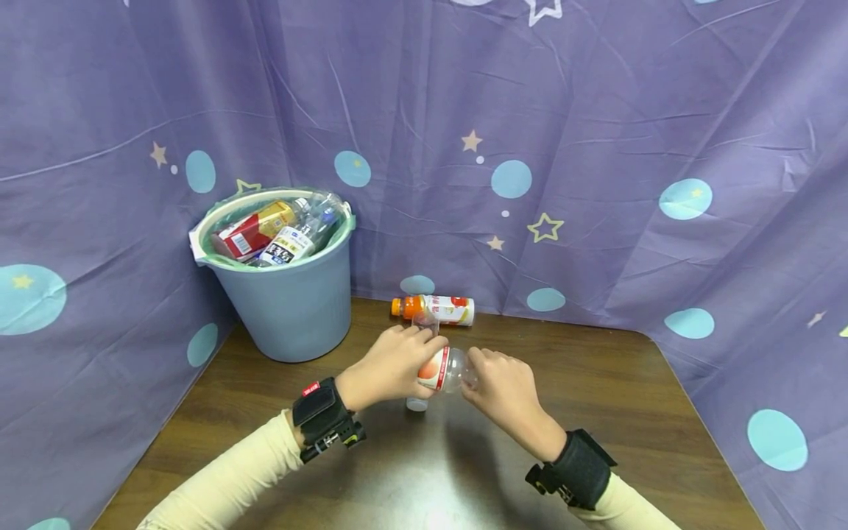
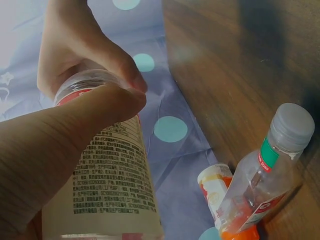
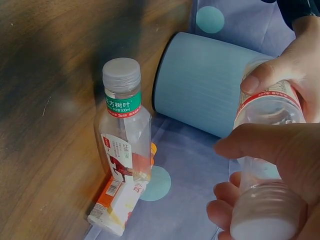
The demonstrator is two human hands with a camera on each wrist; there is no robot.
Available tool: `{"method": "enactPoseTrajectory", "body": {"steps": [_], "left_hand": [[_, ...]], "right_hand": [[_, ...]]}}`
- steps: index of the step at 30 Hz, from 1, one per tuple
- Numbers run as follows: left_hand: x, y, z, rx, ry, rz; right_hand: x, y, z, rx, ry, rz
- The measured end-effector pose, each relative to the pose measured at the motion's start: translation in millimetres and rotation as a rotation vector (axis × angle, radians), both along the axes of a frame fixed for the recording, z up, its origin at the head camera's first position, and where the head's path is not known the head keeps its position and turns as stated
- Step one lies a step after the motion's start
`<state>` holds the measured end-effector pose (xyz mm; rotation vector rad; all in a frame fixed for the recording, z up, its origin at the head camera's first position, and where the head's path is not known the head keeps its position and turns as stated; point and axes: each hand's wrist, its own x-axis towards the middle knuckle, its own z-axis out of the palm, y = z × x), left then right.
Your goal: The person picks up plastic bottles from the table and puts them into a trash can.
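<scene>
Above the table, a clear plastic bottle (image 1: 454, 370) with a red-and-white label is held lying sideways between both hands. My left hand (image 1: 392, 362) grips it round the labelled body, the thumb lying across the label (image 2: 115, 175) in the left wrist view. My right hand (image 1: 505, 389) holds the neck end, with fingers curled round it close to the white cap (image 3: 265, 226). Beneath the hands lies another clear bottle (image 3: 125, 155) with a green neck band and a whitish cap; the left hand partly hides it in the head view.
An orange-capped bottle (image 1: 450, 310) with a white label lies on its side near the curtain. At the back left stands a blue bucket (image 1: 298, 313), lined with a green bag and filled with several bottles. A purple curtain (image 1: 596, 132) borders the wooden table (image 1: 596, 383).
</scene>
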<state>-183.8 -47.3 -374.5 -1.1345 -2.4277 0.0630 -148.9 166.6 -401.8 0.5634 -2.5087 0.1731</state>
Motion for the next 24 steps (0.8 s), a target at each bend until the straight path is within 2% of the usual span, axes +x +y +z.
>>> {"method": "enactPoseTrajectory", "body": {"steps": [7,14,19,24], "left_hand": [[-1.4,-7.9,7.3,-0.012,-0.040,0.009],[-6.6,-28.3,21.4,-0.008,-0.020,0.046],[-10.2,-49.8,42.8,0.032,0.034,0.079],[-14.2,-72.2,78.8,0.099,0.084,0.127]], "right_hand": [[-0.5,3.2,0.4,0.005,-0.041,-0.018],[-1.8,14.2,-1.3,-0.048,-0.106,-0.072],[-1.5,23.0,-7.3,-0.059,-0.141,-0.100],[-0.5,29.5,-12.8,-0.060,-0.188,-0.121]]}}
